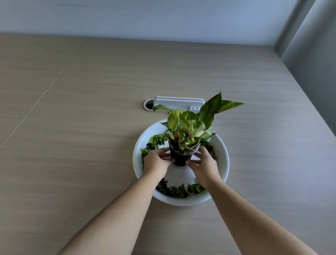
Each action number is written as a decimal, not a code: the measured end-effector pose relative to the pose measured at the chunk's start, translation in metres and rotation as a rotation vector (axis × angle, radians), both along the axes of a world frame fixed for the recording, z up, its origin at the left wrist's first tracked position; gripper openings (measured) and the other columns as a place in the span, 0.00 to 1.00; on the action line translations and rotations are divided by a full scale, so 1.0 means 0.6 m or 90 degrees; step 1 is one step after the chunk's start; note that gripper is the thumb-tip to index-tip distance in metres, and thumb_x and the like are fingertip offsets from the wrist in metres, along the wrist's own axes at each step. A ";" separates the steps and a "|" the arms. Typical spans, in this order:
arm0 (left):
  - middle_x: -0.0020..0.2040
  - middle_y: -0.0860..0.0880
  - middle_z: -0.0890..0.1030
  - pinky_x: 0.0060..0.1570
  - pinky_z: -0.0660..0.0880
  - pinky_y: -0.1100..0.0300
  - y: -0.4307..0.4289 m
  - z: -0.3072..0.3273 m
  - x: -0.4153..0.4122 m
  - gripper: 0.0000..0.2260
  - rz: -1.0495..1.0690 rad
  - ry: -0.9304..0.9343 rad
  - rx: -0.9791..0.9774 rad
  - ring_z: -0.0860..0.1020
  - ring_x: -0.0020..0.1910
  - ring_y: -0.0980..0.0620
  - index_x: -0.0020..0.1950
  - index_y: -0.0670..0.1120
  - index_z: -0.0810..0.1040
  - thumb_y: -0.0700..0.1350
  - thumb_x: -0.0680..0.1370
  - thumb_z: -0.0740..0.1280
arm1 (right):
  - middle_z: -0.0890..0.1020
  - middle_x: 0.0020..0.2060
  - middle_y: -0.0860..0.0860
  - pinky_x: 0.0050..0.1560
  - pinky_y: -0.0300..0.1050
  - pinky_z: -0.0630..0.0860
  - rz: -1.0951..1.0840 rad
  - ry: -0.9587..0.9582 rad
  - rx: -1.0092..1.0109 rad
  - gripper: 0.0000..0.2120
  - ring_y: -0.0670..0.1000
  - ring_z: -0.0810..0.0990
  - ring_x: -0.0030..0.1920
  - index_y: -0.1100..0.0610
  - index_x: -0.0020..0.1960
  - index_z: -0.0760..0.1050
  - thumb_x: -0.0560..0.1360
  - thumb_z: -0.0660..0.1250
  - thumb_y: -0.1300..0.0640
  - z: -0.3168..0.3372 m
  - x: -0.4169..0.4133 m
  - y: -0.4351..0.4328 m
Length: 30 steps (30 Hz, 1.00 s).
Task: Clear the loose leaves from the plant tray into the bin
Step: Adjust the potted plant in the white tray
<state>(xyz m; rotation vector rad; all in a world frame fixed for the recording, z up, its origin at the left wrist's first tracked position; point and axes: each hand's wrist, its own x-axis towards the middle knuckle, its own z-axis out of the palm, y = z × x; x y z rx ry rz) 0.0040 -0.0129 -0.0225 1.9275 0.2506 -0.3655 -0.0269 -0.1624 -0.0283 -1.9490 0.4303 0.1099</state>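
Observation:
A round white plant tray (pixel 223 152) sits on the wooden table. In its middle stands a small dark pot (pixel 180 158) holding a green and yellow leafy plant (pixel 188 127). Loose green leaves (pixel 179 190) lie along the tray's near rim, and more loose leaves (pixel 154 141) curve along its left side. My left hand (pixel 156 161) grips the pot from the left and my right hand (pixel 203 166) grips it from the right. No bin is in view.
A white cable box (pixel 178 103) with a round grommet hole (pixel 149 105) sits just behind the tray. The wooden table (pixel 81 118) runs to a pale wall at the back and a grey wall on the right.

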 end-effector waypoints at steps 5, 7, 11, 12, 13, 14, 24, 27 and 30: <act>0.53 0.46 0.85 0.47 0.72 0.64 0.000 -0.010 -0.005 0.14 0.017 -0.005 -0.002 0.81 0.54 0.50 0.58 0.47 0.81 0.38 0.74 0.70 | 0.78 0.62 0.50 0.46 0.42 0.74 -0.004 -0.001 0.005 0.18 0.45 0.79 0.46 0.52 0.59 0.69 0.73 0.68 0.63 -0.003 -0.006 0.003; 0.52 0.46 0.85 0.42 0.72 0.69 0.002 -0.011 -0.007 0.13 0.016 -0.010 -0.001 0.80 0.52 0.51 0.57 0.47 0.82 0.38 0.74 0.70 | 0.78 0.61 0.50 0.45 0.43 0.75 -0.006 0.002 0.001 0.19 0.46 0.79 0.46 0.52 0.60 0.69 0.72 0.69 0.62 -0.002 -0.008 0.004; 0.53 0.47 0.85 0.36 0.71 0.74 0.006 -0.008 -0.012 0.14 -0.002 -0.012 0.014 0.79 0.49 0.53 0.59 0.47 0.81 0.38 0.74 0.70 | 0.78 0.60 0.50 0.45 0.46 0.77 -0.004 0.009 -0.018 0.19 0.47 0.79 0.47 0.54 0.60 0.70 0.72 0.70 0.61 0.000 -0.013 0.003; 0.54 0.47 0.84 0.36 0.71 0.74 0.006 -0.004 -0.014 0.15 -0.010 -0.009 0.017 0.79 0.49 0.53 0.60 0.48 0.80 0.38 0.74 0.70 | 0.78 0.60 0.51 0.45 0.45 0.77 -0.001 0.009 -0.025 0.19 0.47 0.79 0.47 0.54 0.61 0.70 0.72 0.69 0.62 0.000 -0.014 0.002; 0.54 0.48 0.84 0.37 0.72 0.72 0.006 -0.001 -0.015 0.16 -0.019 -0.004 0.021 0.78 0.49 0.53 0.62 0.48 0.79 0.39 0.74 0.70 | 0.78 0.60 0.51 0.45 0.44 0.75 -0.004 0.011 -0.030 0.18 0.47 0.78 0.47 0.55 0.62 0.70 0.73 0.68 0.62 0.001 -0.013 0.001; 0.55 0.47 0.84 0.40 0.72 0.68 0.006 0.003 -0.015 0.18 -0.026 0.003 0.031 0.78 0.50 0.52 0.64 0.48 0.77 0.39 0.74 0.70 | 0.78 0.60 0.52 0.45 0.43 0.74 -0.016 0.017 -0.036 0.18 0.47 0.78 0.48 0.55 0.62 0.70 0.74 0.67 0.63 0.002 -0.011 -0.001; 0.54 0.48 0.78 0.51 0.77 0.53 0.022 0.036 -0.027 0.19 -0.384 -0.058 0.589 0.77 0.53 0.46 0.53 0.47 0.78 0.58 0.69 0.70 | 0.83 0.49 0.51 0.46 0.46 0.79 0.246 0.120 -0.370 0.10 0.53 0.81 0.47 0.53 0.53 0.77 0.74 0.65 0.51 0.031 -0.020 -0.017; 0.54 0.50 0.77 0.59 0.71 0.49 0.016 0.041 -0.033 0.29 -0.427 -0.032 0.652 0.76 0.55 0.46 0.54 0.50 0.76 0.70 0.63 0.69 | 0.81 0.49 0.49 0.47 0.47 0.77 0.354 0.147 -0.446 0.18 0.51 0.78 0.51 0.51 0.52 0.76 0.70 0.66 0.40 0.035 -0.025 -0.003; 0.54 0.50 0.77 0.63 0.67 0.48 0.008 0.032 -0.042 0.27 -0.466 0.013 0.694 0.77 0.56 0.46 0.55 0.52 0.74 0.68 0.64 0.69 | 0.78 0.50 0.49 0.45 0.46 0.75 0.402 0.158 -0.495 0.20 0.51 0.77 0.49 0.50 0.52 0.75 0.68 0.67 0.37 0.029 -0.034 0.007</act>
